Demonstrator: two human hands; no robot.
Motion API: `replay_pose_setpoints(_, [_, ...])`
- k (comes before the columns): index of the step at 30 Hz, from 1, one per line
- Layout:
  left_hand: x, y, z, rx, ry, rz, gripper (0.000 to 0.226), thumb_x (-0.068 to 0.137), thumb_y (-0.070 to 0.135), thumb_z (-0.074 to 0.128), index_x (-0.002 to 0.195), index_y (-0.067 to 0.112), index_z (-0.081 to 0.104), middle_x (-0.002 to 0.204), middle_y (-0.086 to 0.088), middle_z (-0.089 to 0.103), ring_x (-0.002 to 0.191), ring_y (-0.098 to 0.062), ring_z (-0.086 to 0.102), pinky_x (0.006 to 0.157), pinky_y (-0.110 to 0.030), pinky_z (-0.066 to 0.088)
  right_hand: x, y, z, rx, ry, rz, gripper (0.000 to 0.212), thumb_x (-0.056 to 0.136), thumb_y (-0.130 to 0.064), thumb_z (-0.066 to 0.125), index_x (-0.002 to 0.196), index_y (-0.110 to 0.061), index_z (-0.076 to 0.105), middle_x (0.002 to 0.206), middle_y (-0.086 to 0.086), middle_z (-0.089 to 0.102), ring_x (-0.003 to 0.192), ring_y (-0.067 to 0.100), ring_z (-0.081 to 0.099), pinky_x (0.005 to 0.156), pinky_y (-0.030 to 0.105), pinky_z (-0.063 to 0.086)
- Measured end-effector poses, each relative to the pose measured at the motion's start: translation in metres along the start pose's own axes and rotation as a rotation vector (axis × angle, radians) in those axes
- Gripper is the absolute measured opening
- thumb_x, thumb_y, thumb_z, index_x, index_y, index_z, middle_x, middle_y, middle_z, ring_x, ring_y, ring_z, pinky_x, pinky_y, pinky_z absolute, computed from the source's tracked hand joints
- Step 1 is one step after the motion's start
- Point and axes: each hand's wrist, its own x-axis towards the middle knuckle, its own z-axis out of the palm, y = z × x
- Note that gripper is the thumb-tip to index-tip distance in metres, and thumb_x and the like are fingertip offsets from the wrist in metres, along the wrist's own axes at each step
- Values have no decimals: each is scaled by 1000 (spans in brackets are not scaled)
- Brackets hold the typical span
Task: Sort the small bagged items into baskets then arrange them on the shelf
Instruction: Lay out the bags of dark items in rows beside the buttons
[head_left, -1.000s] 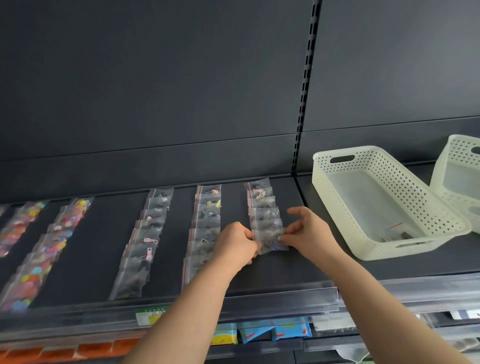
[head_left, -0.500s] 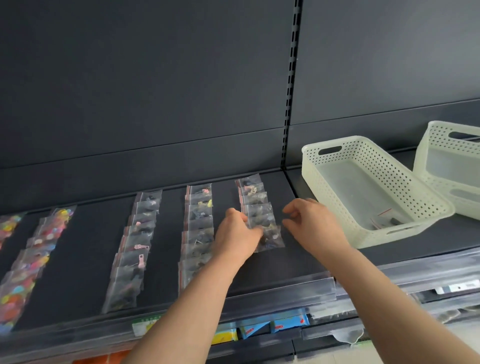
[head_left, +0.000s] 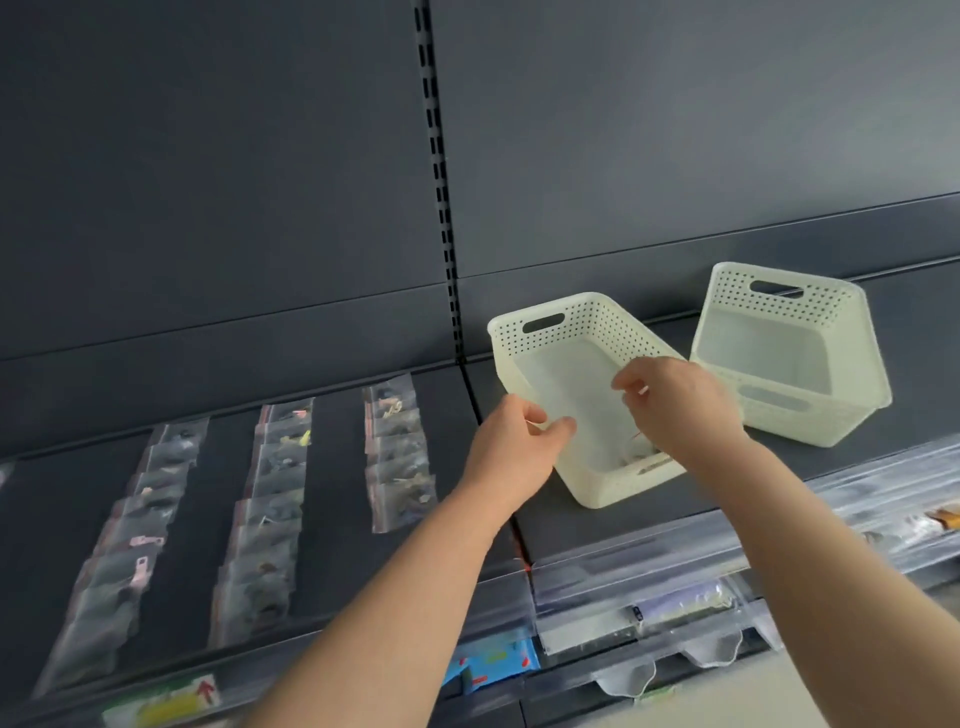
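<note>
Left hand grips basket rim; right hand above

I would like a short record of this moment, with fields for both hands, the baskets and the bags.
left hand: grips the left rim of the near basket
right hand: inside the near basket, fingers curled; whether it holds anything is unclear
small items: a few, at the near basket's front end
far basket: right of the near basket
bags: in rows on the dark shelf, left of the baskets
</note>
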Motion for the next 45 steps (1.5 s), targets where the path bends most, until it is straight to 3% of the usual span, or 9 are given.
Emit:
replay_pose_setpoints(7, [4, 13, 28, -3, 119, -72, 24, 89, 39, 63, 104, 23, 53, 100, 6, 63, 93, -19, 66, 87, -46, 57, 36, 45, 1, -66, -377, -119, 44, 84, 4, 51, 104, -31, 70, 110, -9, 65, 98, 15, 61, 87, 31, 54])
replay_pose_setpoints(13, [1, 21, 34, -62, 182, -125, 16, 92, 31, 62, 101, 21, 53, 91, 5, 65, 79, -14, 67, 83, -41, 58, 47, 38, 5, -11, -576, -303, 37, 84, -2, 57, 102, -32, 71, 108, -15, 57, 104, 11, 56, 93, 25, 46])
replay_pose_setpoints(17, [0, 26, 35, -74, 198, -150, 16, 93, 29, 61, 102, 20, 53, 89, 6, 65, 74, -12, 65, 84, -41, 58, 48, 33, 7, -69, -707, -387, 31, 79, -6, 66, 71, -35, 70, 107, -10, 57, 94, 12, 55, 90, 30, 50])
replay_pose_setpoints(21, [-1, 30, 35, -59, 199, -167, 19, 93, 30, 61, 107, 20, 53, 90, 8, 64, 75, -11, 66, 85, -41, 58, 47, 32, 0, -118, -698, -432, 20, 86, -16, 60, 76, -32, 64, 103, -9, 60, 93, 10, 53, 90, 34, 50])
replay_pose_setpoints(27, [-6, 29, 27, -90, 181, -134, 21, 91, 32, 64, 106, 25, 52, 98, 8, 65, 89, -12, 66, 89, -43, 56, 44, 23, -18, 363, -393, -292, 12, 91, -15, 57, 81, -21, 58, 81, -10, 65, 78, 9, 60, 67, 18, 44])
replay_pose_setpoints(31, [-12, 31, 12, -127, 243, 21, 50, 88, 35, 70, 131, 27, 48, 122, 15, 56, 102, -2, 58, 92, -33, 52, 32, 0, -41, 515, -307, -361, 14, 88, -13, 59, 80, -24, 64, 77, -4, 71, 78, 20, 67, 79, 42, 54])
replay_pose_setpoints(34, [-19, 29, -5, -73, 208, 143, 51, 87, 31, 72, 133, 30, 50, 125, 18, 56, 110, -2, 55, 94, -27, 47, 21, -20, -52, 503, -370, -425, 15, 89, -15, 59, 81, -26, 67, 79, -4, 71, 77, 16, 66, 80, 41, 54])
replay_pose_setpoints(39, [-36, 12, -28, -217, 259, 78, 7, 91, 17, 65, 91, 23, 67, 86, 8, 71, 77, -6, 64, 75, -29, 52, -7, -55, -41, 739, -380, -305, 13, 94, -16, 53, 98, -20, 66, 85, -2, 71, 73, 3, 62, 69, 18, 50])
replay_pose_setpoints(45, [-57, -24, -54, -612, 268, -139, 12, 96, 16, 61, 101, 8, 68, 95, -6, 74, 85, -14, 71, 70, -26, 58, -48, -84, 11, 1023, -685, -97, 42, 82, -33, 74, 119, -21, 58, 100, -2, 73, 94, 10, 69, 78, 24, 54])
